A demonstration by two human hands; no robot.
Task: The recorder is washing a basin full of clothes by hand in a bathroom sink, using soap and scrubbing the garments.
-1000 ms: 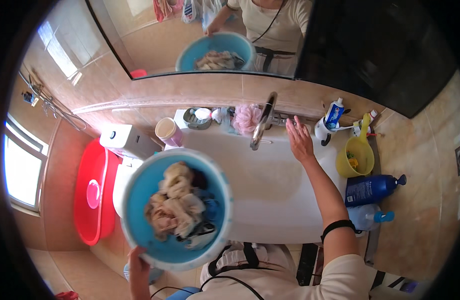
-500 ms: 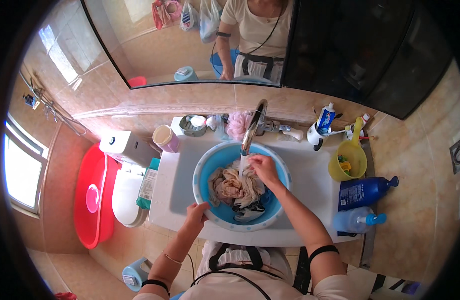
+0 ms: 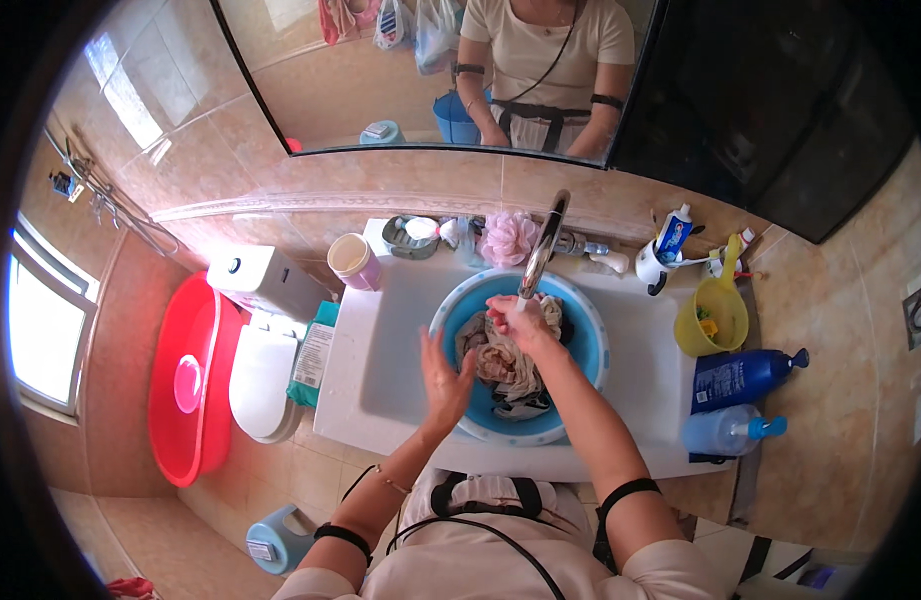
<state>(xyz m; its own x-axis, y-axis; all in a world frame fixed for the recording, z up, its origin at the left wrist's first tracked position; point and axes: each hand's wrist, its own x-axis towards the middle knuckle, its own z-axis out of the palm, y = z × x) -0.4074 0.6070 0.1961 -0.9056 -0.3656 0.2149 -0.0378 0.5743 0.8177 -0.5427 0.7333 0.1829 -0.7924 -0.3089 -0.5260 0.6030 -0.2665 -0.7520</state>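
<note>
A blue basin [image 3: 451, 320] with a pale, dotted rim stands in the white sink, holding a heap of wet beige and dark cloth [image 3: 503, 362]. Above it arches a chrome faucet [image 3: 547, 245]. My right hand [image 3: 519, 322] is right below the spout, over the cloth, its fingers loosely bent and nothing in them; water seems to meet it. My left hand [image 3: 447, 385] hovers by the basin's left rim with fingers spread, and it grips nothing. Part of the cloth is hidden by my right hand and forearm.
A pink scrubbing puff [image 3: 509, 238] and a lilac cup [image 3: 354, 262] stand behind the basin. To the right are a yellow dipper [image 3: 709, 325], a dark blue bottle [image 3: 746, 380] and a pump bottle [image 3: 726, 430]. A toilet [image 3: 266, 385] and red tub [image 3: 186, 440] are left.
My left hand has let go of the basin's rim and risen with fingers spread. My right hand has turned under the spout. The whole view has shifted a little.
</note>
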